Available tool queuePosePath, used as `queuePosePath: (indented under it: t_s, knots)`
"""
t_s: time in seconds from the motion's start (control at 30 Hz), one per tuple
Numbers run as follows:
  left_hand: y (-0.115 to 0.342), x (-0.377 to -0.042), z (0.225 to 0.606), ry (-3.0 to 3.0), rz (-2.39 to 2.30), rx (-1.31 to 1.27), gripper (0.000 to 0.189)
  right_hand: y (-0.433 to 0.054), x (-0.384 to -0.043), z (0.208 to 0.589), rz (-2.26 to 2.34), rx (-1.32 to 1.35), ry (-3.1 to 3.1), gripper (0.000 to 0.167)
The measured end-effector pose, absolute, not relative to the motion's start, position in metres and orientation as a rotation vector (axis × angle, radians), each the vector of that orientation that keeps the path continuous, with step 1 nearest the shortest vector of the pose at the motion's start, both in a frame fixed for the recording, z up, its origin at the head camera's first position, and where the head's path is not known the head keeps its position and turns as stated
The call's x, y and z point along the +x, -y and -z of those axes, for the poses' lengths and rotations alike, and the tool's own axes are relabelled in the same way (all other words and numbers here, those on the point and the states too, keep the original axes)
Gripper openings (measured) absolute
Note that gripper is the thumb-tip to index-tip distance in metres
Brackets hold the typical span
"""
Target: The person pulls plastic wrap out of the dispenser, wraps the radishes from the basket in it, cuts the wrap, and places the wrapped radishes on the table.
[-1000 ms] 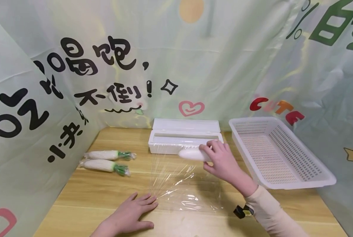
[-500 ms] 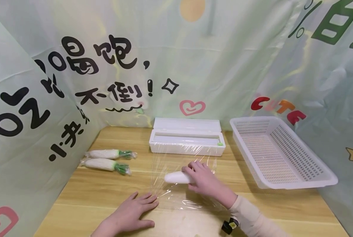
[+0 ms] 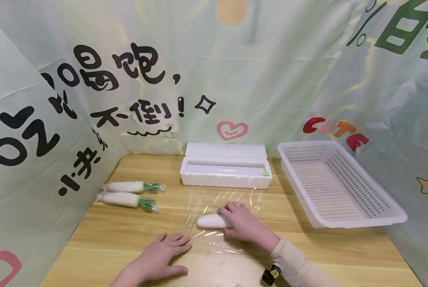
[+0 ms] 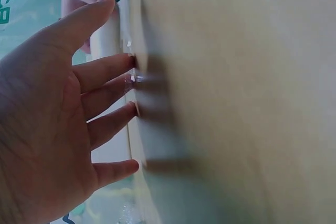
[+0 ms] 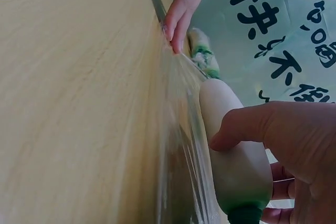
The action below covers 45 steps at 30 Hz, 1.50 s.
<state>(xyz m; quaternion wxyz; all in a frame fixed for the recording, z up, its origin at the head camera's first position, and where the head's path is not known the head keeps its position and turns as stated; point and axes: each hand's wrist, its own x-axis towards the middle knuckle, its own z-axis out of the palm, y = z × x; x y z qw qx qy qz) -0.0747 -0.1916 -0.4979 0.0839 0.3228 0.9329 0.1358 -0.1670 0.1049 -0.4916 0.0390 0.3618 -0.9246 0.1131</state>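
My right hand (image 3: 244, 222) grips a white radish (image 3: 211, 221) by its thicker end, thumb on one side and fingers on the other. In the right wrist view the radish (image 5: 236, 169) shows a green top and lies along the clear cling film (image 5: 178, 129). That film (image 3: 214, 243) stretches toward me from a white cling film dispenser (image 3: 228, 181) with its lid raised. At the film's near left corner, my left hand (image 3: 163, 255) is spread, fingertips pressing the film's edge to the table. The left wrist view shows those fingers (image 4: 113, 132) straight and apart.
Two wrapped white radishes (image 3: 122, 199) with green tops lie at the table's left. A white perforated basket (image 3: 361, 225) stands on the right. Printed cloth (image 3: 271, 91) walls in the back and sides of the wooden table (image 3: 102, 239).
My right hand has brought the radish from in front of the dispenser toward me and slightly left, down onto the film. The left hand has stayed in place.
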Motion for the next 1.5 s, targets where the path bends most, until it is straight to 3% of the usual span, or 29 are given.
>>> queuePosePath:
  t_s: [0.33,0.7,0.83,1.13,1.5]
  knots:
    - [0.189,-0.079,0.490,-2.756,-0.435,0.929,0.064,-0.107,-0.166,0.499,-0.345,1.096,2.893,0.055]
    - [0.187,-0.084,0.488,-2.827,-0.451,0.975,0.051,-0.136,-0.157,0.496,-0.492,1.062,2.722,0.069]
    - [0.187,-0.085,0.490,-2.840,-0.479,0.978,0.047,-0.158,-0.149,0.493,-0.588,0.970,2.661,0.063]
    - [0.185,-0.087,0.494,-2.904,-0.534,1.013,0.037,-0.209,-0.132,0.507,-0.803,0.883,2.513,0.030]
    - [0.185,-0.092,0.498,-3.004,-0.565,1.105,0.033,-0.239,-0.107,0.519,-0.690,1.121,2.652,0.038]
